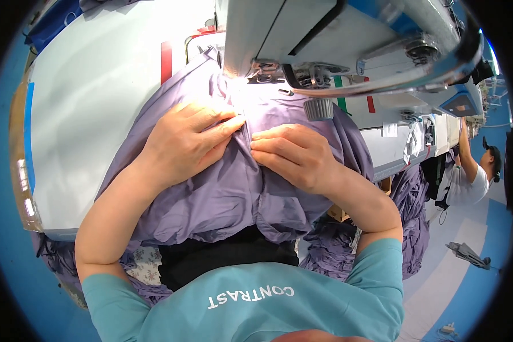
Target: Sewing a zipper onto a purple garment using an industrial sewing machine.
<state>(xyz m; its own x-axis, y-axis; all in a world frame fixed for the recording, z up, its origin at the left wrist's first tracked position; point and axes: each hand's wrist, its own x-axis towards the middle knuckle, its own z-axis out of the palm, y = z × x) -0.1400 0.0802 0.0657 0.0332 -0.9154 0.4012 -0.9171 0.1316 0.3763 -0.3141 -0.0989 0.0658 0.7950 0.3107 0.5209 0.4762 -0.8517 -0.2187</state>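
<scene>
A purple-grey piece of fabric [211,196] lies bunched over the front of a sewing machine [347,43] and hangs off the table edge toward my lap. My left hand [191,137] pinches a fold of it just in front of the brightly lit needle area. Close by on the right, my right hand [293,154] grips the same fabric with its fingertips, beside the raised seam between the hands. Glare from the lamp hides the needle and presser foot. A grey ribbed knob [318,109] on the machine stands above my right hand.
The white tabletop [85,125] stretches to the left, with blue tape [29,137] along its edge. More purple fabric [410,211] is heaped at the right, below table height. Another person [470,176] works farther right. A folded grey umbrella [467,255] lies on the floor.
</scene>
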